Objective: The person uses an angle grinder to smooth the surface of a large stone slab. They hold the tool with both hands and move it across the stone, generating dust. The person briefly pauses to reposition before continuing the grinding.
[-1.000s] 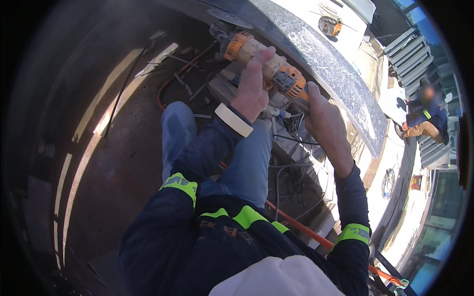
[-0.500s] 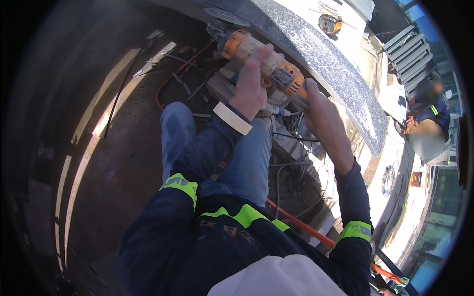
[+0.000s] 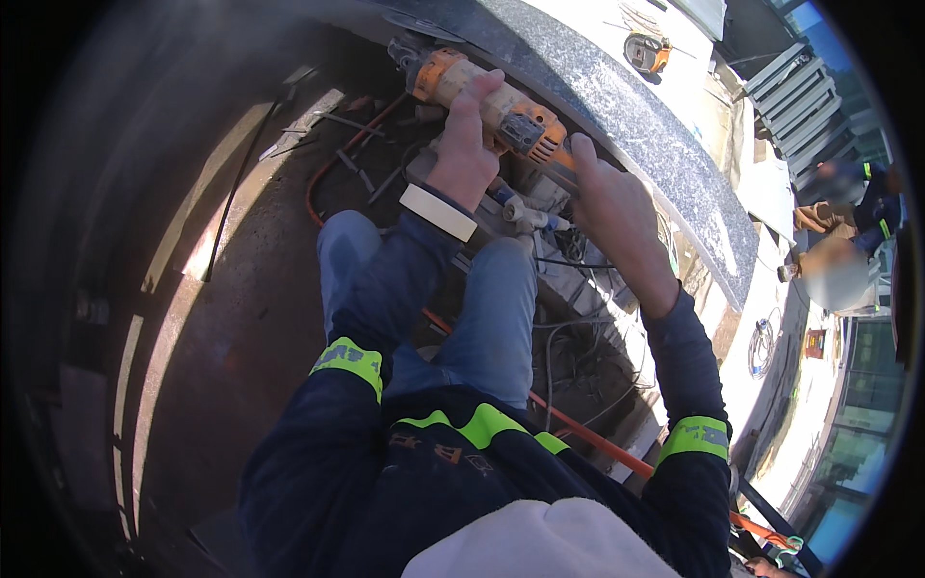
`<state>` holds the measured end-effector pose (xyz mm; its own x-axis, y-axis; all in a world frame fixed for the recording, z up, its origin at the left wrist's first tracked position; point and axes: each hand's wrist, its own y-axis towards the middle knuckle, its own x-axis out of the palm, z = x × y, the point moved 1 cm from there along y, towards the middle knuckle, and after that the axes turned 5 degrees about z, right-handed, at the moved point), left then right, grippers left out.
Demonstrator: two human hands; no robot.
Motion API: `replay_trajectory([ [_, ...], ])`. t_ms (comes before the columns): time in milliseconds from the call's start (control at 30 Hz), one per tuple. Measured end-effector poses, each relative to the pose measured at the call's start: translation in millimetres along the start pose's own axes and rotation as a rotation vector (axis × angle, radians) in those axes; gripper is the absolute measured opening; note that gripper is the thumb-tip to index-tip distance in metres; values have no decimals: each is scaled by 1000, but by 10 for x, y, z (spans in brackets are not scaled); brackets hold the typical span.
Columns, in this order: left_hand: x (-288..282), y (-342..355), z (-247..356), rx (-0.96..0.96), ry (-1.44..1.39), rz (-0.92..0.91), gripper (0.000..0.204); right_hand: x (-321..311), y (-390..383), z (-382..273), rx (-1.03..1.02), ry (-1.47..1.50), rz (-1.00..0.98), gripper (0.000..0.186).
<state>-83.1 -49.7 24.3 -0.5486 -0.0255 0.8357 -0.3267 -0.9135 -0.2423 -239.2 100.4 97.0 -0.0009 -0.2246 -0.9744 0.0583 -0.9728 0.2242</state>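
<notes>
An orange and tan angle grinder (image 3: 489, 108) lies diagonally in my grip, its head and disc at the top end, beside the underside edge of a speckled grey stone slab (image 3: 679, 173). My left hand (image 3: 467, 149) is closed on the grinder's body; a cream band circles that wrist. My right hand (image 3: 617, 217) wraps round the rear end of the tool. Below it are plug connectors (image 3: 535, 217), loose cables and pale blocks, partly hidden by the tool. My bent knees are underneath my arms.
A co-worker (image 3: 848, 226) in a dark high-visibility top crouches at right beside metal rails (image 3: 790, 96). Another orange tool (image 3: 647, 53) rests on the white surface at upper right. An orange hose (image 3: 607, 443) runs past my right side; coiled cable (image 3: 761, 342) and dark flooring (image 3: 222, 385) also show.
Both my hands and the grinder have shifted up and to the left along the slab edge. The co-worker has changed posture, leaning further to the right.
</notes>
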Motion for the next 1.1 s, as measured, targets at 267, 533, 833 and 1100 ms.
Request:
replay_trajectory([
  [267,83,-210,-84,-18,25,3,51,-138,-150,-18,38,-19,-2,59],
  [533,269,-674,-348,17,-44,-61,53,-208,-531,212,32,84,56,66],
  [833,317,-734,-407,31,-44,-71,55,-208,-590,281,25,39,62,66],
  [1100,215,-518,-297,47,-37,-53,54,-125,-404,213,-21,-25,78,61],
])
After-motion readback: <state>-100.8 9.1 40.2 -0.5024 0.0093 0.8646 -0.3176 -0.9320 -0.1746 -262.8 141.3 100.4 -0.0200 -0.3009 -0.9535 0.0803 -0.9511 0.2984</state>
